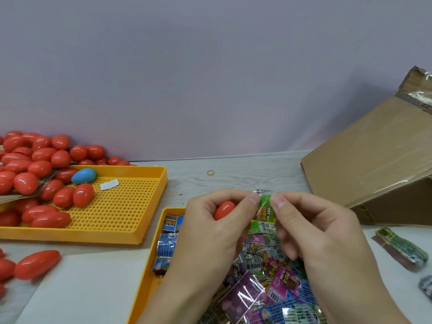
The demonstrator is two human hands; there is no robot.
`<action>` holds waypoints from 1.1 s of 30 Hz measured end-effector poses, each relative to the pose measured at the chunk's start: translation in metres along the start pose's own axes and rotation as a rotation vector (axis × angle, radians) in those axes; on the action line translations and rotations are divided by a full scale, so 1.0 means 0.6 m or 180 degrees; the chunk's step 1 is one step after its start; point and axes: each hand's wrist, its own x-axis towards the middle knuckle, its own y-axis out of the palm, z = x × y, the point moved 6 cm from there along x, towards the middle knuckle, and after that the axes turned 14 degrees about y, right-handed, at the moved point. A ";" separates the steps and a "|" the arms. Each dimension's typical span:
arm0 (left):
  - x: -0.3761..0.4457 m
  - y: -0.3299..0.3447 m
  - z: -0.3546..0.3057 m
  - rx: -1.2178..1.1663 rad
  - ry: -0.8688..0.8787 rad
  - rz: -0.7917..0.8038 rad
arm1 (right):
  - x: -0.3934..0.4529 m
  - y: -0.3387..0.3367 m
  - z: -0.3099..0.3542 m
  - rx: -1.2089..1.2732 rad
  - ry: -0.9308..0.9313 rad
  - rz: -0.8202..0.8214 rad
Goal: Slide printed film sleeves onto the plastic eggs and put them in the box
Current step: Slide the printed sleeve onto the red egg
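My left hand curls round a red plastic egg in its palm, and its thumb and forefinger pinch the left edge of a green printed film sleeve. My right hand pinches the sleeve's right edge. Both hands hover over a yellow tray full of loose printed sleeves in pink, blue and green. A cardboard box lies tilted on its side at the right, its inside hidden.
A perforated yellow tray at the left holds several red eggs and one blue egg. More red eggs lie on the table. A rubber band lies behind; a banded sleeve bundle lies right.
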 end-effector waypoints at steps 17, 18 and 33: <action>-0.001 -0.004 -0.007 0.0454 0.0009 -0.0144 | 0.006 -0.009 -0.013 0.0688 0.0186 0.0083; -0.001 -0.005 -0.005 0.0444 -0.0020 -0.0133 | 0.006 -0.009 -0.013 0.0688 0.0161 0.0063; -0.002 -0.007 0.005 0.0077 -0.0189 -0.0163 | 0.007 -0.010 -0.016 0.0224 -0.0030 0.0023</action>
